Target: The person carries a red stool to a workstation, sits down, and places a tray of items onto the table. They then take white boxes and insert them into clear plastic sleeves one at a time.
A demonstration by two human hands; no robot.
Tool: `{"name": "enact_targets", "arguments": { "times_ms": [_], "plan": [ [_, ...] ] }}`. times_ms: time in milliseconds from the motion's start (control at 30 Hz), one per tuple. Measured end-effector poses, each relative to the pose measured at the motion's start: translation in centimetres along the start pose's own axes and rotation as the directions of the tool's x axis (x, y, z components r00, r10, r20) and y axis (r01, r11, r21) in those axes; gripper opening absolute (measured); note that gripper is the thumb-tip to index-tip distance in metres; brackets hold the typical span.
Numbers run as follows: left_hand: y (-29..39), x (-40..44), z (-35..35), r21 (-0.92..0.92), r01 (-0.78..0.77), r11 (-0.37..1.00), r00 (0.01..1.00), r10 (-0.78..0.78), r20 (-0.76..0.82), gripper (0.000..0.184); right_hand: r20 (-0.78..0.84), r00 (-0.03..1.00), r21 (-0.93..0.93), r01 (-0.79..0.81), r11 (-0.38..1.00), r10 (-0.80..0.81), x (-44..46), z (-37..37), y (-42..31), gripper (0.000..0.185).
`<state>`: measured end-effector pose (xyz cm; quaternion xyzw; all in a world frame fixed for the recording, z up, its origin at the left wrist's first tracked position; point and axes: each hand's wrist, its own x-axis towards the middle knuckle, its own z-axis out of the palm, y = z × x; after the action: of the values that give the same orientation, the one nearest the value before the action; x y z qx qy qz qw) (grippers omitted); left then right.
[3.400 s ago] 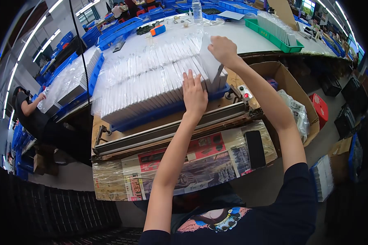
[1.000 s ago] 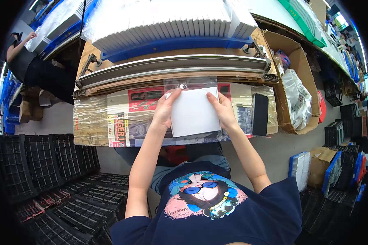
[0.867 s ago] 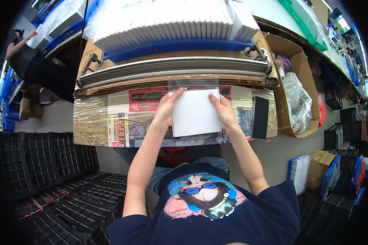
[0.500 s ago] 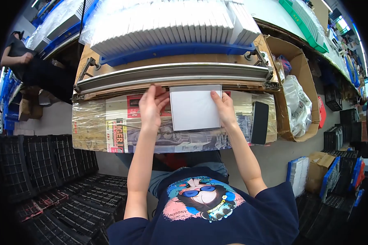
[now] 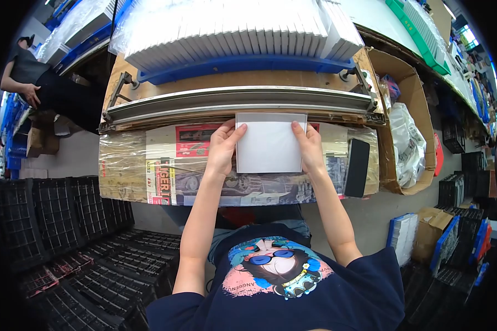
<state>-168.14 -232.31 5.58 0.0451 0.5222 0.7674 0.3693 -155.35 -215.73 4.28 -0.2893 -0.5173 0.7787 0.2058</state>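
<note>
A flat white square box (image 5: 270, 144), perhaps sleeved in clear film, is held between my two hands above the near part of the bench. My left hand (image 5: 224, 144) grips its left edge, thumb on top and fingers underneath. On the right edge, my right hand (image 5: 309, 144) holds it the same way. The far edge of the box meets the front of a long metal bar (image 5: 237, 102) fixed across the bench; whether they touch I cannot tell. Beneath the box lies a taped, printed covering (image 5: 204, 185).
Behind the bar, a blue tray (image 5: 237, 64) carries a row of several white boxes (image 5: 232, 33). A black phone (image 5: 357, 165) lies at the right. Beyond it stands a cardboard carton (image 5: 389, 165) with plastic bags. Black crates (image 5: 55, 215) fill the lower left. Another person (image 5: 30, 77) stands far left.
My left hand has moved right and closed on the box's left edge. The box has straightened and shifted slightly right. The other person's arm has lowered.
</note>
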Motion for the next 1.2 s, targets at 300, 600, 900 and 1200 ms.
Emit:
{"name": "enact_targets", "arguments": {
  "times_ms": [300,600,900,1200],
  "plan": [
    [-0.2,0.1,0.0,-0.044,-0.029,0.999,0.999,0.028,-0.017,0.029,0.005,1.000,0.048,0.025,0.999,-0.025,-0.2,0.8,-0.3,0.035],
    [-0.6,-0.2,-0.1,-0.046,-0.030,0.998,0.999,0.029,-0.022,0.028,0.013,1.000,0.037,0.016,0.999,-0.016,-0.4,1.0,-0.5,0.037],
    [-1.0,-0.3,1.3,-0.043,-0.025,0.999,1.000,0.025,-0.009,0.029,-0.033,0.999,0.058,0.022,0.998,-0.020,-0.7,-0.3,-0.7,0.037],
    [0.9,-4.9,3.8,0.028,-0.255,0.966,0.962,0.251,0.103,0.026,0.101,0.963,-0.051,0.255,0.965,-0.249,-4.6,-1.5,-3.5,0.024]
  ]
}}
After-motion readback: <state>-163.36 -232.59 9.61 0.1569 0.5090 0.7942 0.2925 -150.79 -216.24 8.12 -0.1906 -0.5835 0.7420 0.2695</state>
